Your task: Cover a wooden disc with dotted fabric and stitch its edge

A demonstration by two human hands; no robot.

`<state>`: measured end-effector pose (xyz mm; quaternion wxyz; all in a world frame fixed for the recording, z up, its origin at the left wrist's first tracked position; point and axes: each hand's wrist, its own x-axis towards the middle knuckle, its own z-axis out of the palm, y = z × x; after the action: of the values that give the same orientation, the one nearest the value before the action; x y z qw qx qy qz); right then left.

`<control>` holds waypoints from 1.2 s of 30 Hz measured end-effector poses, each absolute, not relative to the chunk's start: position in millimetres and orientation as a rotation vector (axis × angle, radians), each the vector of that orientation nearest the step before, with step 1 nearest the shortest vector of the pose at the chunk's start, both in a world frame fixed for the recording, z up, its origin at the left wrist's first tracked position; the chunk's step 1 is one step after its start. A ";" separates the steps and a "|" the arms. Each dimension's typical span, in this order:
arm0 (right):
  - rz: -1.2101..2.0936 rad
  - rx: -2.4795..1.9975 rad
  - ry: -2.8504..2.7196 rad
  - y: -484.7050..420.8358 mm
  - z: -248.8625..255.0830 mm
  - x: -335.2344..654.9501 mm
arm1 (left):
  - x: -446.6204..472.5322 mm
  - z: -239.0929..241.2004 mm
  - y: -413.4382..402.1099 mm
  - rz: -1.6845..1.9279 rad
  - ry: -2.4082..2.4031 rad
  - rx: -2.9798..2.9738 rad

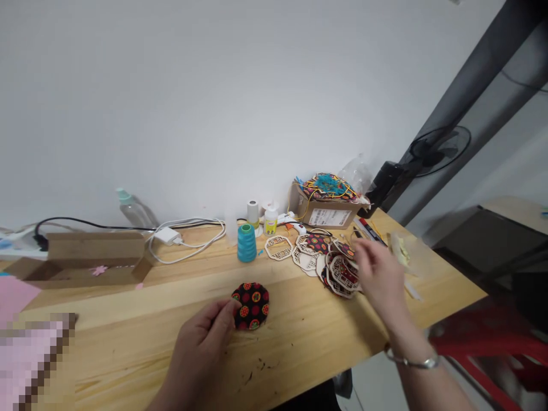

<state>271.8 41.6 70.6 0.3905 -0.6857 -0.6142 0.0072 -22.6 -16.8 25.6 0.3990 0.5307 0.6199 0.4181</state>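
Observation:
My left hand (201, 342) rests on the wooden table (299, 342) with its fingertips pressed on the edge of a round black fabric piece (252, 305) with red and green dots. My right hand (379, 274) reaches out over a pile of laser-cut wooden frames and fabric-covered pieces (338, 271). It is smeared by motion, so its fingers are unclear. A single bare wooden lattice frame (278, 248) lies left of the pile.
A teal thread cone (246, 243), a small glue bottle (270, 220) and a glue gun (291, 220) stand behind. A cardboard box of fabric scraps (327, 214) sits at the back right. An open long carton (85, 260), cables and charger (168, 235) lie left. A fan (439, 149) stands beyond.

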 end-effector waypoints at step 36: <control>0.042 -2.693 -1.867 120.9 29.4 360.3 | -30.3 8.7 -15.1 1.020 1.580 1.355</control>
<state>360.3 120.9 29.4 -0.0677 -0.8198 -0.5685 0.0129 -30.3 -15.1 8.7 0.4001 0.5358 0.6247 0.4033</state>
